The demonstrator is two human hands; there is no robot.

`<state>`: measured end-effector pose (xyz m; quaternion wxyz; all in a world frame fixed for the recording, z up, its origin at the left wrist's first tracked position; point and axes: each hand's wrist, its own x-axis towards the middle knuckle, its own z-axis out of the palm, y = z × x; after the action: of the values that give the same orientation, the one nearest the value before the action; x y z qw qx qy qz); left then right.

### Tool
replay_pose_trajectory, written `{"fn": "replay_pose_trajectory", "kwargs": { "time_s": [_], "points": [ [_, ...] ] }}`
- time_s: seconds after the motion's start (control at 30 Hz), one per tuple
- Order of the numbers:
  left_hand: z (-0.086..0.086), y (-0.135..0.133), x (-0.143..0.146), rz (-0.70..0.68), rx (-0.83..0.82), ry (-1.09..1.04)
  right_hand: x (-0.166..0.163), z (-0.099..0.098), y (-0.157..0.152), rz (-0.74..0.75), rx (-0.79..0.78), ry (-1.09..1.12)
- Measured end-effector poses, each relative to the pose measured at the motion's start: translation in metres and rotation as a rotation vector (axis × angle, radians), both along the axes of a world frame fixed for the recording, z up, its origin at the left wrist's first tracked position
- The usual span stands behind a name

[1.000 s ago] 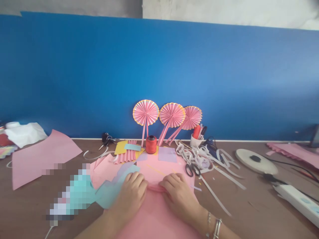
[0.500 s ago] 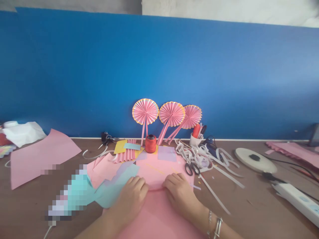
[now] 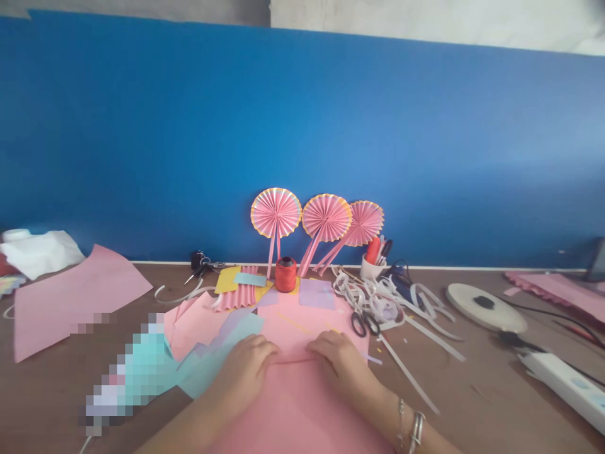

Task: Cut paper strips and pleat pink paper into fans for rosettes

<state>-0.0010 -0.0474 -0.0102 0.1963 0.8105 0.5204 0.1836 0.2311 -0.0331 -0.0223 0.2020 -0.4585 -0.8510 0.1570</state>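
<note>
We saw the flat pink paper sheet [image 3: 302,410] nearer us than the red cylindrical thread spool [image 3: 285,277], its folded edge [image 3: 293,362] running crosswise between our left hand [image 3: 250,366] and right hand [image 3: 339,362], equally near, both gripping it.

pink paper [image 3: 302,403] on brown table [image 3: 467,359]

Keys [image 3: 198,259] and power strip [image 3: 567,382] on tabletop [image 3: 458,384]

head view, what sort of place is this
Probably a papercraft worktable, at home or in a workshop, I can't tell: pleated pink fans stand at the back, black-handled scissors lie by loose white strips, and a pink sheet is nearest.
</note>
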Motion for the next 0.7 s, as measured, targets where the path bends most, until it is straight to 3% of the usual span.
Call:
{"fn": "replay_pose_trajectory", "kwargs": {
  "time_s": [0.33, 0.57, 0.7],
  "points": [
    [-0.0091, 0.002, 0.0002, 0.03, 0.04, -0.054, -0.0019, -0.0051, 0.003, -0.019, -0.042, 0.163],
    [-0.0074, -0.0003, -0.0003, -0.01, 0.171, 0.163, -0.0062, -0.0015, 0.0025, -0.085, -0.023, 0.123],
    [-0.0081, 0.0004, 0.0003, -0.123, 0.276, 0.238, -0.0091, 0.001, 0.0016, -0.1, -0.019, 0.059]
  ]
}}
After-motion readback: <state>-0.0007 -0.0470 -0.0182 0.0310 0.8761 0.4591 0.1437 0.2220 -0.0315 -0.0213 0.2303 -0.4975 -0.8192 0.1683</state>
